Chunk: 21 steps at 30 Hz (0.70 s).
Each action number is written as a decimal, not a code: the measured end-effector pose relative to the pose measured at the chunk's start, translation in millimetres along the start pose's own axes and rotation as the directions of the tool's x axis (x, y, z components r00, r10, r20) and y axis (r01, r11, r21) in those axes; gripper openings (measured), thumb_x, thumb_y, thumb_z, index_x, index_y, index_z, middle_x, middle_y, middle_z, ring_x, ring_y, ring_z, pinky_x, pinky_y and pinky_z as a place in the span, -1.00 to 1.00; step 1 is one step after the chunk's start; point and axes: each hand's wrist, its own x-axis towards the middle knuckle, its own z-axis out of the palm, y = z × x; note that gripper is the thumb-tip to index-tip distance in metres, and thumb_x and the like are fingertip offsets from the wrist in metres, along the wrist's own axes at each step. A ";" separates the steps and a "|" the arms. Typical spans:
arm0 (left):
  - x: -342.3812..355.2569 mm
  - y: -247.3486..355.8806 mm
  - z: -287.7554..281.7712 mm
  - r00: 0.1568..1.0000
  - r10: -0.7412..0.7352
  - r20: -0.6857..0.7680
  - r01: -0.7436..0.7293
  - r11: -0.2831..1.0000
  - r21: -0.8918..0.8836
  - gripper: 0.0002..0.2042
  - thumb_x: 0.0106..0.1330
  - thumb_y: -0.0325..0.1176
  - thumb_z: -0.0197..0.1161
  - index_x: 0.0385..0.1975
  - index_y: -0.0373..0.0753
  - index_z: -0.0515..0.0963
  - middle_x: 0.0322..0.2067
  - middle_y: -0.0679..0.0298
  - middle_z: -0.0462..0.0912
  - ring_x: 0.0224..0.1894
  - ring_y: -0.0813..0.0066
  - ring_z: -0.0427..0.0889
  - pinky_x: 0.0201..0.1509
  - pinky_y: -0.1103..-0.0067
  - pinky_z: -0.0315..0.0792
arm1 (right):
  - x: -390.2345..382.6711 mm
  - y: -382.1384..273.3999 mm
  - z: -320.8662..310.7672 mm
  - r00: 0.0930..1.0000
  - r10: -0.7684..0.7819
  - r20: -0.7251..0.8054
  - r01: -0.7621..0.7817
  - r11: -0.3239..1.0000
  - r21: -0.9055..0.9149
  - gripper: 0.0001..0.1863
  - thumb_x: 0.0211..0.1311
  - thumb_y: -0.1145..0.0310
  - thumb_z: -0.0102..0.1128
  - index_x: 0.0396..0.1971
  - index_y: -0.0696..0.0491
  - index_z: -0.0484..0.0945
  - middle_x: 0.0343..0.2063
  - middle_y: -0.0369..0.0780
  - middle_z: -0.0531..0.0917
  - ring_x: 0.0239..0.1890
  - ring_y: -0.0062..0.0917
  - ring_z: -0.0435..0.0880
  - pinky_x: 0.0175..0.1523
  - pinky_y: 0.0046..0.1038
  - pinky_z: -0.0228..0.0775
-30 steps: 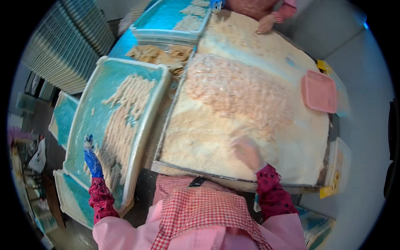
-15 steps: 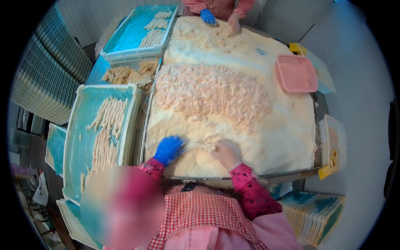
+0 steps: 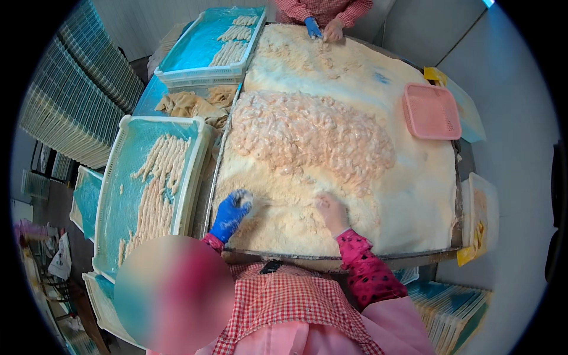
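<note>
My left hand (image 3: 232,215), in a crumb-dusted blue glove, is curled low over the pale breading crumbs (image 3: 278,234) at the table's near side. What lies inside its fingers is too crumb-covered to make out. My right hand (image 3: 331,214), in a thin see-through glove, is bent with its fingertips down in the crumbs to the right. A faint crumb-covered ridge runs between the two hands; I cannot tell if it is a strip of meat. Beyond them lies a wide heap of glossy pale-pink raw meat pieces (image 3: 313,133).
At the left, a white tray (image 3: 204,148) lined with blue holds rows of coated strips (image 3: 157,201). Another such tray (image 3: 201,76) stands behind it, past a brown cloth (image 3: 192,103). A pink basket (image 3: 432,112) sits far right. A co-worker's hands (image 3: 324,29) work at the far edge.
My hands have moved apart: the left slightly left and more curled, the right slightly to the right. The whole view has shifted a little. The co-worker's hands have come together.
</note>
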 end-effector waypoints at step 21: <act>-10.0 -1.0 69.0 0.900 -0.348 0.264 0.431 0.613 -0.662 -0.59 0.30 -0.04 0.00 -0.01 -0.21 0.36 -0.22 0.27 0.51 -0.22 0.48 0.48 -0.13 0.56 0.41 | -15.1 -46.3 17.6 0.891 -0.453 0.021 0.408 0.780 -0.475 -0.61 0.10 0.32 0.02 -0.02 0.03 0.44 -0.04 -0.16 0.48 0.04 -0.25 0.40 0.13 -0.27 0.18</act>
